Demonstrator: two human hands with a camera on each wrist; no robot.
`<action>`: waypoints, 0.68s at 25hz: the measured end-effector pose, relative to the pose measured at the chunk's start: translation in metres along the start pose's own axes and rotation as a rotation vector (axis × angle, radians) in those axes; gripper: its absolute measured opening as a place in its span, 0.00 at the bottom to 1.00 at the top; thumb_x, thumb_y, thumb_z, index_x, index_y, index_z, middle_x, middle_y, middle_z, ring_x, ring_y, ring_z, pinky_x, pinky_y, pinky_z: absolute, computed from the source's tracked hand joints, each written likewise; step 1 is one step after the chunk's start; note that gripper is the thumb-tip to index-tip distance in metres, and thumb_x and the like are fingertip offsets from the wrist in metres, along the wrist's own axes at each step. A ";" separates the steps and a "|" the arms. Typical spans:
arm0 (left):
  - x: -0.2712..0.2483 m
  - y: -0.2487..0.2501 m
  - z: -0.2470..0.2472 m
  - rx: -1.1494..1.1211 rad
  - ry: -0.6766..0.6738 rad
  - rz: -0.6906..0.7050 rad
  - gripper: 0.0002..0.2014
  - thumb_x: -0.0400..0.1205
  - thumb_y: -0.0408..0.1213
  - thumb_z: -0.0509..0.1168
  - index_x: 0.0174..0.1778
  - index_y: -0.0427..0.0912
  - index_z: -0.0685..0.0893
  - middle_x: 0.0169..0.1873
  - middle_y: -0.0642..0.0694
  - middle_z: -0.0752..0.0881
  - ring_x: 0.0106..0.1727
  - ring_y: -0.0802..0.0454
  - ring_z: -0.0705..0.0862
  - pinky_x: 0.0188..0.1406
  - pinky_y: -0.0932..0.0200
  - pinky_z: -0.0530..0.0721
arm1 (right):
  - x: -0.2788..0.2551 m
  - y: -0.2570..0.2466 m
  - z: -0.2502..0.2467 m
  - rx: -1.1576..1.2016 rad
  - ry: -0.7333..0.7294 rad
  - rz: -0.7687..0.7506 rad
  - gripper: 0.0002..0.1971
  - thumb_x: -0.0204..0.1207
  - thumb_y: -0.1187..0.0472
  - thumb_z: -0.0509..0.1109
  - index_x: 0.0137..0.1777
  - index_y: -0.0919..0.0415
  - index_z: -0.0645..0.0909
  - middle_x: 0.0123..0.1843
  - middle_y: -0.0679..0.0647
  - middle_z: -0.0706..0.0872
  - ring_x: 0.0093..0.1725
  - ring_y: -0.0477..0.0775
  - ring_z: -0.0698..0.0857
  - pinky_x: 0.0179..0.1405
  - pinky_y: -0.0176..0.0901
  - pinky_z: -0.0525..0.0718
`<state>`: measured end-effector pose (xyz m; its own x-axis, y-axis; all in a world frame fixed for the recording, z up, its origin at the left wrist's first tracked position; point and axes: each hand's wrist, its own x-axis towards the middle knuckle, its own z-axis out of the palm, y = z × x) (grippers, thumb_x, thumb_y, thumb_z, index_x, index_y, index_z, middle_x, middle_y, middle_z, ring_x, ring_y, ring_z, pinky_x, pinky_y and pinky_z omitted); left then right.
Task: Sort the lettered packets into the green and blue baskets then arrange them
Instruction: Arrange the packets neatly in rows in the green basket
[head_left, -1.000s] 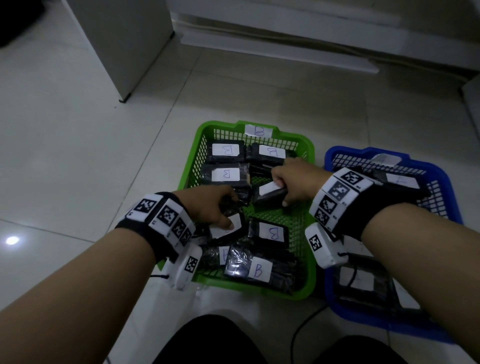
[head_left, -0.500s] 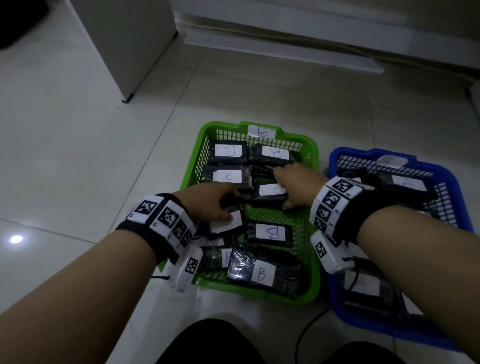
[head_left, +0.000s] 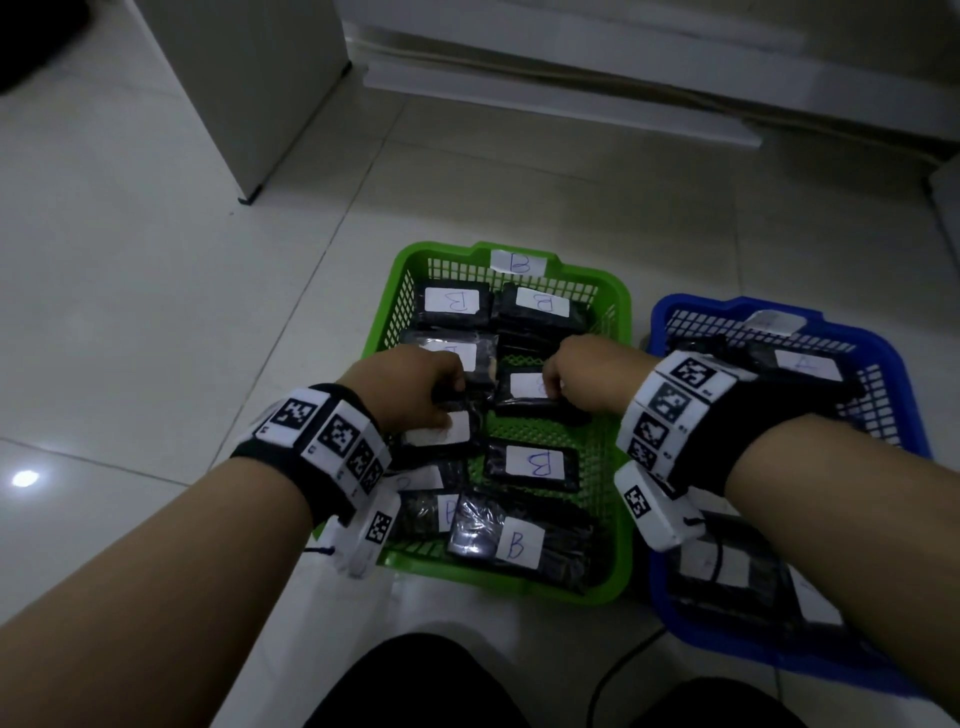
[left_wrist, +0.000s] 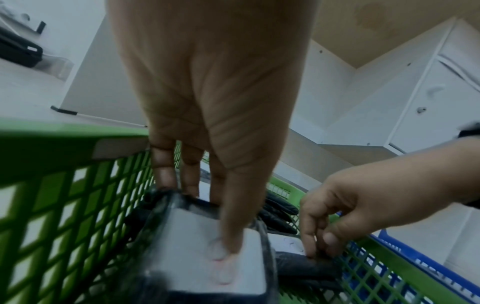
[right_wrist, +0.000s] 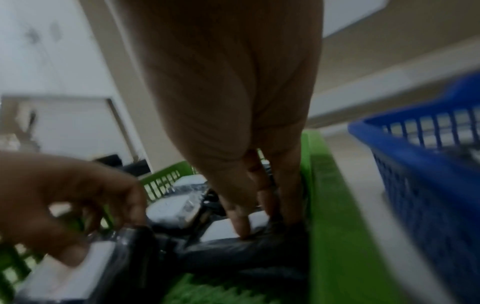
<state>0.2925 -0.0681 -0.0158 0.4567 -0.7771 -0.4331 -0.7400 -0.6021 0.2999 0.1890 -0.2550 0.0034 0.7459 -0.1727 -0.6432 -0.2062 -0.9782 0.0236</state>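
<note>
two packets (head_left: 524, 393) in the green basket (head_left: 621, 306) are being pinched by curled left hand (head_left: 410, 387) and right hand (head_left: 587, 371); neighbouring rows are likely being disturbed if either is being dragged.

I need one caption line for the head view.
Both hands arrange black B-labelled packets in green plastic basket.

The green basket (head_left: 621, 312) was crowded with black packets (head_left: 530, 463), and both hands were inside it. Bare mesh showed only in its middle, between the left hand (head_left: 410, 387) and the right hand (head_left: 587, 371), and along the right wall. The blue basket (head_left: 906, 384) stood just beside it on the right, almost touching. The floor (head_left: 182, 338) lay open to the left, up to a white cabinet (head_left: 260, 78).
</note>
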 end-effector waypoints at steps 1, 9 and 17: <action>0.000 0.000 0.000 0.011 0.017 0.008 0.18 0.73 0.41 0.71 0.58 0.53 0.79 0.54 0.49 0.85 0.56 0.46 0.83 0.56 0.49 0.83 | 0.002 -0.001 0.000 -0.008 -0.026 0.012 0.16 0.81 0.70 0.59 0.63 0.68 0.83 0.62 0.62 0.83 0.59 0.60 0.83 0.44 0.42 0.73; -0.008 0.002 0.001 0.051 0.022 0.028 0.22 0.75 0.40 0.70 0.66 0.52 0.78 0.62 0.48 0.77 0.62 0.46 0.80 0.59 0.51 0.81 | -0.001 -0.002 0.005 0.055 0.005 -0.046 0.13 0.80 0.62 0.65 0.60 0.49 0.85 0.67 0.56 0.70 0.65 0.63 0.75 0.55 0.46 0.76; -0.001 0.002 0.002 0.041 -0.034 0.024 0.22 0.75 0.39 0.72 0.66 0.44 0.77 0.62 0.42 0.83 0.63 0.43 0.81 0.60 0.53 0.80 | 0.002 -0.004 0.009 0.073 -0.037 -0.036 0.16 0.83 0.59 0.61 0.69 0.53 0.80 0.74 0.59 0.65 0.63 0.62 0.78 0.57 0.42 0.76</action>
<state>0.2894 -0.0687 -0.0163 0.4225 -0.7839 -0.4550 -0.7704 -0.5750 0.2754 0.1859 -0.2506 -0.0045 0.7302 -0.1323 -0.6703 -0.2265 -0.9725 -0.0548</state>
